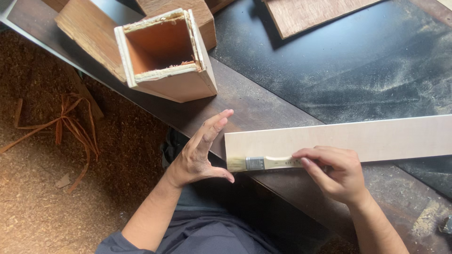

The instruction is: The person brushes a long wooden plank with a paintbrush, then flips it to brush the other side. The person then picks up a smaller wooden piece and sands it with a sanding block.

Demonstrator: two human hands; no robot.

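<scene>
The head camera looks down on a dark workbench (263, 106) dusted with sawdust. The right hand (336, 171) pinches the pale wooden handle of a small paintbrush (263, 163), fingers closed around it near its rear end. The brush lies almost level along the near edge of a long, light-coloured wooden board (339, 138), its bristles pointing toward the board's left end and nearly reaching that corner. The board rests flat on the bench and runs off the right side of the view. The left hand (200, 153) holds nothing: its fingers are spread and straight, thumb out, hovering just beside the left end of the board, apart from it. Farther back on the bench stands an open square wooden box (165, 54), its hollow facing the camera. Below the bench, sawdust covers the floor (42, 188).
</scene>
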